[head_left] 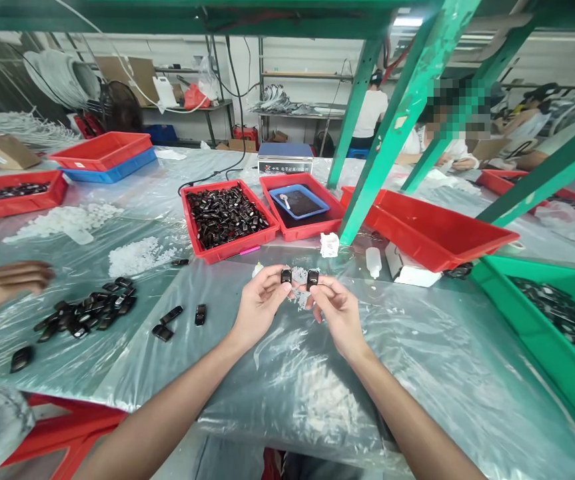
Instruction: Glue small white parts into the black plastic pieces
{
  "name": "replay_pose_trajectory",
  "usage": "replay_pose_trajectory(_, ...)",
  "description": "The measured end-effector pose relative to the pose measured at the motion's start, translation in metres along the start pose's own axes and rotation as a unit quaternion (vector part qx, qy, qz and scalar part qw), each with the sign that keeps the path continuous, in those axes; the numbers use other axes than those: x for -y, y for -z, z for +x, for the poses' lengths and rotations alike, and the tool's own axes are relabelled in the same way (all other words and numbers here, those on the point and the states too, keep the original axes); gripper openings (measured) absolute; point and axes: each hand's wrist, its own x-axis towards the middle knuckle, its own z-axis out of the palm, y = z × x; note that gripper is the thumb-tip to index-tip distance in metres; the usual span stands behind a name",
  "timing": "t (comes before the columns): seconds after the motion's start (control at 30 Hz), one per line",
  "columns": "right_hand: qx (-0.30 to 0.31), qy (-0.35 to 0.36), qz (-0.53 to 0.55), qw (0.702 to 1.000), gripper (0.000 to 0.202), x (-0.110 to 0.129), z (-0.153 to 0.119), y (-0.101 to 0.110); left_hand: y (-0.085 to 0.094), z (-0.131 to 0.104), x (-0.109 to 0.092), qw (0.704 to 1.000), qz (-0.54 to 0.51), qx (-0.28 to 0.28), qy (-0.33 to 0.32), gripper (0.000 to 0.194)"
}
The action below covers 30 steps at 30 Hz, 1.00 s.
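Note:
Both my hands are raised over the middle of the plastic-covered table. My left hand [261, 301] pinches a small black glossy piece [286, 276] between thumb and fingers. A similar black piece [312, 279] is gripped by my right hand [337, 308], a short gap away from the first. Beneath and behind the fingertips lie small white bits [300, 301]. Left of my left hand, a black piece [200, 315] stands apart from two others [171, 315] on the plastic sheet.
A red tray of black pieces [200, 252] and a red tray holding a blue one [294, 233] lie ahead. Green posts [367, 157] rise behind. A green bin [517, 327] is at right. Another person's hand [10, 287] is near a black pile [84, 310] at left.

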Motion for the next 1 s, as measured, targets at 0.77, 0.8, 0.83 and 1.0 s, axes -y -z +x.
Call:
replay_pose_trajectory(0.77, 0.134, -0.200, 0.122, 0.963, 0.027, -0.006, -0.008, -0.010, 0.000, -0.001, -0.002, 0.854, 0.466, 0.088, -0.213, 0.026)
replay_pose_trajectory(0.8, 0.123, -0.235, 0.131, 0.955, 0.028, -0.006, -0.009, -0.011, -0.001, -0.003, -0.006, 0.849, 0.474, 0.101, -0.209, 0.028)
replay_pose_trajectory(0.83, 0.107, -0.267, 0.136, 0.948, 0.030, -0.006, -0.009, -0.011, -0.001, -0.006, -0.011, 0.851, 0.468, 0.113, -0.208, 0.033)
replay_pose_trajectory(1.0, 0.095, -0.317, 0.175, 0.927, 0.037, -0.007, -0.005, -0.008, 0.033, -0.039, -0.040, 0.909, 0.375, 0.076, -0.163, 0.035)
